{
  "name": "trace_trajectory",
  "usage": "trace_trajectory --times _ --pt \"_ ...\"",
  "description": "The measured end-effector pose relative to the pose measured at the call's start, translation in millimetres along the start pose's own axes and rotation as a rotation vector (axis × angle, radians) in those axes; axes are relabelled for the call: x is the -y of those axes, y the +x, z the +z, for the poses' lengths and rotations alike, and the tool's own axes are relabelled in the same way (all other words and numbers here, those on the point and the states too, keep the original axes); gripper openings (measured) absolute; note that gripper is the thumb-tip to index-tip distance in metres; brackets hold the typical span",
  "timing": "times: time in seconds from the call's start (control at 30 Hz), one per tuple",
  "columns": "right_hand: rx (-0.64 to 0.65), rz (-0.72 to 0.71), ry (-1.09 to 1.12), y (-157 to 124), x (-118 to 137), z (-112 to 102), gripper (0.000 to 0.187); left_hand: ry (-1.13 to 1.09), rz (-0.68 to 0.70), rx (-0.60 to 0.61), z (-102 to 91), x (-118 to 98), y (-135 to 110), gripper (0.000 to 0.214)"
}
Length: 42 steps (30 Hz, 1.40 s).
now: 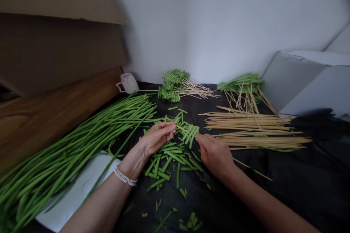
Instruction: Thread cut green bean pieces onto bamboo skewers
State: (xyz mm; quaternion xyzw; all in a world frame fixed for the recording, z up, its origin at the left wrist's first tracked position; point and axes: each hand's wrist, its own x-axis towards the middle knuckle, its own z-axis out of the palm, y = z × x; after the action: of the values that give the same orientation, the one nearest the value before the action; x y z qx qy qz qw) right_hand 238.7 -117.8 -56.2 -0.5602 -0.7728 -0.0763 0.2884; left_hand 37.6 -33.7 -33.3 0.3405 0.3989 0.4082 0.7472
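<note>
A thin wooden skewer point(181, 128) runs between my hands, with a row of cut green stalk pieces point(190, 135) threaded crosswise on it. My left hand point(160, 135) is closed, thumb and fingers pinched at the skewer's left end; whether a stalk piece is also between them I cannot tell. Closed around the skewer just right of the row is my right hand point(214, 151), and the skewer's long end sticks out behind it, down to the right. Loose cut pieces point(166, 160) lie heaped below and between the hands.
Long uncut green stalks point(90, 142) lie at left, partly over a white tray point(79, 185). Bare skewers point(251, 131) are stacked at right. Behind are filled skewers in two piles, left point(173, 83) and right point(243, 83), a mug point(128, 83), a cardboard box point(60, 43) and a white box point(308, 80).
</note>
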Motion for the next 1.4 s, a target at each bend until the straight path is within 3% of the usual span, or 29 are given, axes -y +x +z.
trace_trajectory --times 0.5,1.0,1.23,1.4 --pt "0.059 0.054 0.099 0 0 1 0.027 0.004 -0.002 -0.033 2.5 2 -1 0.024" --pt "0.045 0.010 0.080 -3 -1 4 0.027 0.023 0.005 -0.030 4.7 3 -5 0.026" --pt "0.030 -0.019 0.011 0 9 2 0.027 0.129 -0.018 0.042 14.4 19 -8 0.026" --pt "0.032 0.003 0.004 2 7 0 0.028 0.212 0.032 0.086 8.2 9 -7 0.028"
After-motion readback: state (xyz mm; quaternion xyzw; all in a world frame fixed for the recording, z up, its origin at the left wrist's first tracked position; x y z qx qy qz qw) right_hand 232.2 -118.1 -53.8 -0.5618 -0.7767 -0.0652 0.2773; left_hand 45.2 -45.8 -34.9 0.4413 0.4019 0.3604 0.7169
